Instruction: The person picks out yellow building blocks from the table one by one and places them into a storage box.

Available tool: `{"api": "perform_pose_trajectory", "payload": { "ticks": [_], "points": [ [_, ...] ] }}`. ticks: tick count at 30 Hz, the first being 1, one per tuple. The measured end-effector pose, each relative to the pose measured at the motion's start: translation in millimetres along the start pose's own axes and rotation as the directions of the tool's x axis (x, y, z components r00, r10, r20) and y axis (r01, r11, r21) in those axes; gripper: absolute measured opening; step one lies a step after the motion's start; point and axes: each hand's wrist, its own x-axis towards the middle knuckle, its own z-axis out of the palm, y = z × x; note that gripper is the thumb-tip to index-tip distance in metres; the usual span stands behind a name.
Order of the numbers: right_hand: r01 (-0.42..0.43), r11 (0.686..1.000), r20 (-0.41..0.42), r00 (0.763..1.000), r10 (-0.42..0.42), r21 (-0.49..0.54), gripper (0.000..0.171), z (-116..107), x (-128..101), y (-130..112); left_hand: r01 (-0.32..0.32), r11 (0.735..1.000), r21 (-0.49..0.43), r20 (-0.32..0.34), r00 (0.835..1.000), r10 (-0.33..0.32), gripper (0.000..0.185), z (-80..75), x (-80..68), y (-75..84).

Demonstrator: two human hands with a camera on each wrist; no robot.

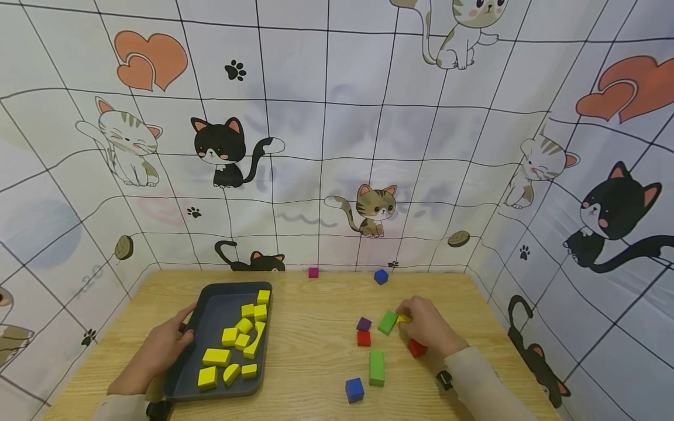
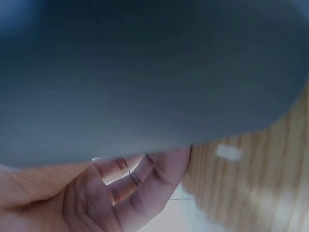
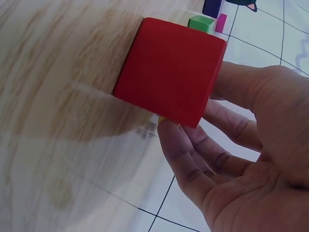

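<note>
My left hand (image 1: pixel 164 352) grips the left side of a dark grey tray (image 1: pixel 210 310), its thumb by the rim. Fingers curl at the tray's edge in the left wrist view. Several yellow blocks lie in the tray, mostly along its right half. On the table's right side, my right hand (image 1: pixel 429 323) pinches a yellow block (image 1: pixel 403 318), largely hidden by the fingers. A green block (image 1: pixel 388 322) lies just left of these fingers. Nearer the wrist sits a red block (image 1: pixel 417 349), which covers most of the yellow one in the right wrist view.
Between tray and right hand are a purple block (image 1: pixel 364 324), a red cube (image 1: pixel 364 338), a long green block (image 1: pixel 376 368) and a blue cube (image 1: pixel 354 390). A magenta cube (image 1: pixel 313 272) and another blue block (image 1: pixel 381 276) stand at the back edge, against a cat-printed cloth (image 1: pixel 295 193).
</note>
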Motion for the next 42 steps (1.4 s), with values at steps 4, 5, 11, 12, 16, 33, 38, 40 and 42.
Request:
{"api": "perform_pose_trajectory", "payload": {
  "ticks": [4, 5, 11, 12, 16, 33, 38, 40, 42],
  "points": [
    [-0.029, 1.000, 0.018, 0.999, 0.029, 0.006, 0.025, -3.2, -0.9, -2.5, 0.003, 1.000, 0.007, 0.000, 1.000, -0.003, 0.072, 0.0, -0.3, 0.6],
    [-0.033, 0.999, 0.024, 0.999, 0.033, 0.007, 0.026, -3.8, -0.9, -2.5, 0.002, 1.000, 0.008, 0.000, 1.000, -0.002, 0.072, 0.1, -0.4, 0.6],
    [-0.048, 0.998, 0.039, 0.998, 0.047, 0.031, 0.031, -9.0, -0.9, -5.8, 0.010, 1.000, 0.020, 0.000, 1.000, -0.010, 0.073, 0.8, 0.2, 0.7],
    [-0.043, 0.999, 0.035, 0.999, 0.042, 0.029, 0.032, -9.7, -0.9, -6.8, 0.010, 1.000, 0.022, 0.000, 1.000, -0.010, 0.073, 0.9, 0.4, 0.8],
    [-0.006, 1.000, 0.003, 1.000, 0.006, 0.004, 0.031, -10.2, 1.3, -10.2, 0.014, 1.000, 0.021, 0.001, 1.000, -0.014, 0.073, 0.6, 1.4, 1.4],
    [0.173, 0.985, -0.033, 0.984, -0.173, -0.016, 0.026, 1.0, 23.4, -59.5, -0.005, 1.000, 0.020, -0.004, 1.000, 0.005, 0.072, -0.3, -0.7, 2.0],
    [0.237, 0.972, -0.024, 0.971, -0.237, -0.014, 0.026, 9.9, 30.1, -81.4, -0.001, 1.000, 0.022, -0.002, 1.000, 0.001, 0.073, -0.8, -1.3, 2.9],
    [0.276, 0.961, -0.018, 0.961, -0.277, -0.014, 0.025, 13.3, 32.1, -91.5, 0.003, 1.000, 0.022, 0.004, 1.000, -0.004, 0.073, 0.0, -0.7, 2.4],
    [0.312, 0.950, -0.007, 0.950, -0.312, -0.008, 0.025, 17.0, 33.4, -101.9, 0.009, 1.000, 0.023, 0.006, 1.000, -0.009, 0.073, 0.9, 0.1, 1.7]
  ]
}}
